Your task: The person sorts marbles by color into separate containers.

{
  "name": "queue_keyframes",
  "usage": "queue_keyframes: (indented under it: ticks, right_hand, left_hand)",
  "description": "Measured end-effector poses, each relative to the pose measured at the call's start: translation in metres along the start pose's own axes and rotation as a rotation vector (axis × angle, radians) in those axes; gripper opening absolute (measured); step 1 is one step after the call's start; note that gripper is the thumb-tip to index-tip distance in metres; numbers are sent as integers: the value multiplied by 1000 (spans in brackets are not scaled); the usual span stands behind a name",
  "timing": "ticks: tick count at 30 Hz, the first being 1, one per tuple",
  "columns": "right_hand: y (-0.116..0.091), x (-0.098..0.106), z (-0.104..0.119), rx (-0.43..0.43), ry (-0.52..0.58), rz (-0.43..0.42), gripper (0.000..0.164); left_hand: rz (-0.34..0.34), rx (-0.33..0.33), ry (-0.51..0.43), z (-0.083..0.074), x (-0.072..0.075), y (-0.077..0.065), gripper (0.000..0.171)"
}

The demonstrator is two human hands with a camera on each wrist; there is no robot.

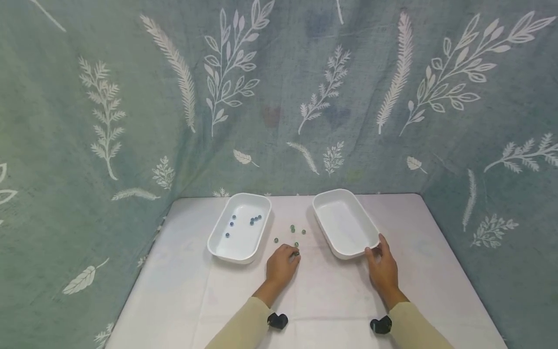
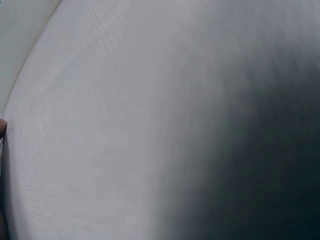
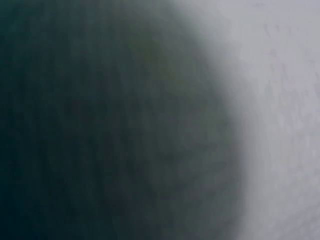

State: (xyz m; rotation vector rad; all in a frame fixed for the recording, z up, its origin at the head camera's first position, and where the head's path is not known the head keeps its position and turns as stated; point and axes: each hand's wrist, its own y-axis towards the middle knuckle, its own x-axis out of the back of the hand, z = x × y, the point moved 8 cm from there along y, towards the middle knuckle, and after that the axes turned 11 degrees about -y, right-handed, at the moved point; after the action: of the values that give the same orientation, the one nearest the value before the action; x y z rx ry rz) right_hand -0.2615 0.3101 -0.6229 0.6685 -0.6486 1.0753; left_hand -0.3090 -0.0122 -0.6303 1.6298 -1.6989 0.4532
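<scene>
My left hand (image 1: 281, 265) is down at the white cloth, its thumb and fingertips pinching a dark green marble (image 1: 297, 253). Just beyond those fingertips lie several loose green marbles (image 1: 303, 231). My right hand (image 1: 383, 267) grips the near right corner of a white tray (image 1: 341, 218), which has nothing in it. In the left wrist view only a fingertip (image 2: 2, 127) shows at the left edge; the marble is hidden there. A dark blur covers most of the right wrist view.
To the left stands a second white tray (image 1: 235, 258) with several blue marbles (image 1: 232, 224) inside. A white cloth (image 1: 331, 300) covers the table. Behind it and at both sides hangs a green leaf-patterned curtain (image 1: 279, 160).
</scene>
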Motion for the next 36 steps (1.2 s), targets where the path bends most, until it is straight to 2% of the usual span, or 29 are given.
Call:
queue_keyframes:
  ticks: [8, 15, 20, 24, 29, 33, 36]
  right_hand:
    - [3, 3, 1, 2, -2, -8, 71]
    - [6, 7, 0, 10, -12, -14, 71]
    - [6, 10, 1, 6, -18, -14, 70]
    - [6, 10, 2, 15, -9, -15, 71]
    - [4, 5, -1, 12, -2, -13, 72]
    - [0, -1, -3, -2, -23, 6, 73]
    - [-2, 0, -3, -7, -25, -1, 72]
  left_hand:
    - [7, -15, -34, -6, 8, 0, 16]
    - [29, 1, -31, -14, 3, 7, 28]
    - [61, 5, -6, -24, 1, 13, 17]
    - [81, -4, -7, -26, -1, 16, 14]
    - [120, -14, -121, -22, -1, 17, 11]
    - [156, 51, -252, -16, -1, 19, 12]
    - [168, 77, -293, -21, 3, 27, 13]
